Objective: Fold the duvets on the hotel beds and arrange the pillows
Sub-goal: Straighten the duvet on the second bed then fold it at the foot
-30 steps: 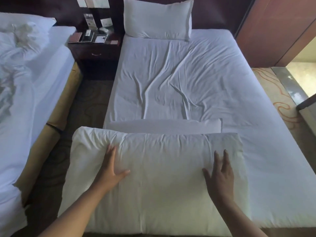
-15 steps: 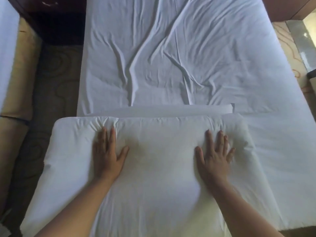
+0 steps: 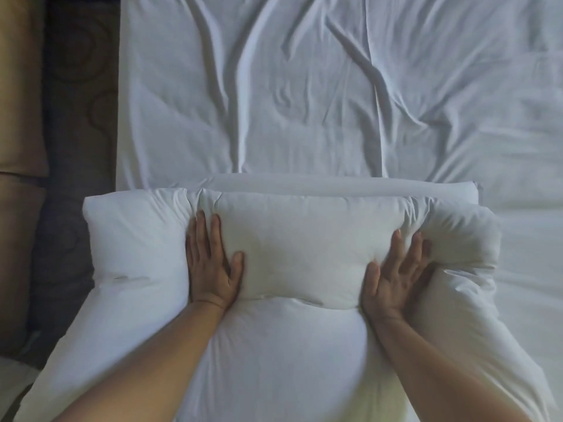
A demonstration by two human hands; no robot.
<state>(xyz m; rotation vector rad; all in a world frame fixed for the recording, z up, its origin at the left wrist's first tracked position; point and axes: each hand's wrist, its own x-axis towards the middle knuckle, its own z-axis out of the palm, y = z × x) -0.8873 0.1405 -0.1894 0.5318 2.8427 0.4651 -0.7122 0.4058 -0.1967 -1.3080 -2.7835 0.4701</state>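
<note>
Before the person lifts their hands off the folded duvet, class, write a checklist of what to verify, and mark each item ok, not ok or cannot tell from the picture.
1. Both hands on the folded duvet: ok. The left hand and right hand press into it, fingers extended.
2. Duvet fully on the bed: not ok. Its left corner sticks out past the mattress edge, over the carpet.
3. Fold compact and even: not ok. The middle bulges between the hands and the right end puffs up.
4. Bed sheet smooth: not ok. Long creases run across it.
5. Pillows arranged: cannot tell. None is in view.
</note>
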